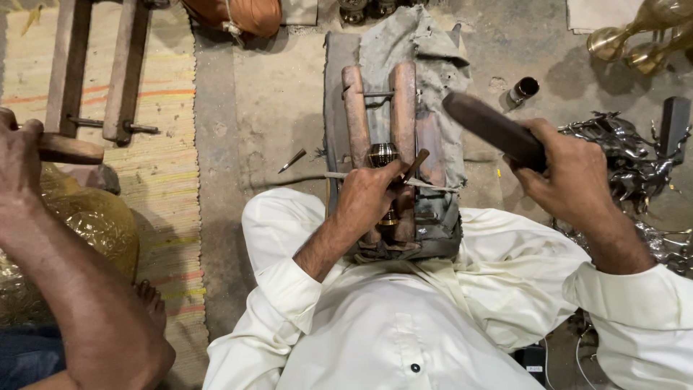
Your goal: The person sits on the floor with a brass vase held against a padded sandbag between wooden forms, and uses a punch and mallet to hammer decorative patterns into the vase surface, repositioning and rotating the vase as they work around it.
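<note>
At the far left a co-worker's hand (pixel 18 155) grips a wooden handle (pixel 68 149) above a golden embossed vessel (pixel 86 224) on the striped mat (pixel 166 130); that is another person's work. A loose pointed tool (pixel 292 160) lies on the concrete floor (pixel 274 94). In the middle, a wooden clamp (pixel 379 108) on a grey cloth (pixel 411 43) holds a small ribbed brass piece (pixel 382 154) between its two bars; the left hand (pixel 368 198) has its grip pinched around a thin chisel (pixel 417 163), the tip set just beside the brass. To the right, the right hand (pixel 570 173) is closed around a dark mallet (pixel 491 128), raised and apart from the chisel; I judge this the engraving step, mid-stroke; the next blow calls for a steady chisel and a square hit on its head.
</note>
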### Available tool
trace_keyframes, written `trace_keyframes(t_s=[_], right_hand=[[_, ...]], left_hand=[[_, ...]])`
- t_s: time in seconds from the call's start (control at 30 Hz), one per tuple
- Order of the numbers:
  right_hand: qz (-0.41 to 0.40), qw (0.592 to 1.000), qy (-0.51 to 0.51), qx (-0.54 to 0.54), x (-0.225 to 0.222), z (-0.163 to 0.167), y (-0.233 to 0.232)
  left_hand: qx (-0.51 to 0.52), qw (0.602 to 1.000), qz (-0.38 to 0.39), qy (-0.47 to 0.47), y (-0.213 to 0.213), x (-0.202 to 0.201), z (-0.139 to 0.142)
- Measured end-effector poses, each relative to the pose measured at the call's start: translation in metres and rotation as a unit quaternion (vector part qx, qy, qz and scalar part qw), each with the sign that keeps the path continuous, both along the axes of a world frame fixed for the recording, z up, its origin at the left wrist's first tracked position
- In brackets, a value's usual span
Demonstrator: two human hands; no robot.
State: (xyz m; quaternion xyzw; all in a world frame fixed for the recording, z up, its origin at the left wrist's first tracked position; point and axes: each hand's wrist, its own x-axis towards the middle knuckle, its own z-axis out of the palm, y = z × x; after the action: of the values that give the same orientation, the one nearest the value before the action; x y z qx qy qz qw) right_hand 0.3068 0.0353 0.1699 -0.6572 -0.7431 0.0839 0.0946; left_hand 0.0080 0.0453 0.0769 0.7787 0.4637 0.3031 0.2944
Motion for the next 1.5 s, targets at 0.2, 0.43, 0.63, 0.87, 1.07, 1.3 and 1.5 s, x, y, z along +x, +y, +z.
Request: trace_keyframes(t_s=[0.2,0.43,0.63,0.87,1.07,1.3,1.5], right_hand=[[0.070,0.992,-0.105,-0.020,-0.005,0.010,-0.007],[0.096,0.992,-0.074,-0.015,-0.012,0.012,-0.004],[0.115,0.988,-0.031,0.100,-0.019,0.016,-0.003],[0.163,0.959,-0.224,0.064,-0.035,0.044,0.005],[0.133,0.949,-0.283,-0.031,-0.051,0.062,0.014],[0.159,0.956,-0.244,-0.036,-0.050,0.061,0.026],[0.124,0.967,-0.215,-0.050,-0.052,0.058,0.030]], left_hand=[[-0.029,0.996,0.007,-0.084,0.002,-0.005,-0.011],[0.015,0.990,-0.027,-0.139,0.002,-0.024,-0.023],[0.021,0.991,-0.027,-0.132,0.001,-0.025,-0.025],[0.021,0.991,-0.017,-0.133,-0.001,-0.022,-0.029],[0.011,0.988,0.003,-0.154,-0.003,-0.021,-0.032],[-0.022,0.990,0.017,-0.139,-0.006,-0.021,-0.034],[-0.042,0.984,0.022,-0.171,-0.008,-0.021,-0.045]])
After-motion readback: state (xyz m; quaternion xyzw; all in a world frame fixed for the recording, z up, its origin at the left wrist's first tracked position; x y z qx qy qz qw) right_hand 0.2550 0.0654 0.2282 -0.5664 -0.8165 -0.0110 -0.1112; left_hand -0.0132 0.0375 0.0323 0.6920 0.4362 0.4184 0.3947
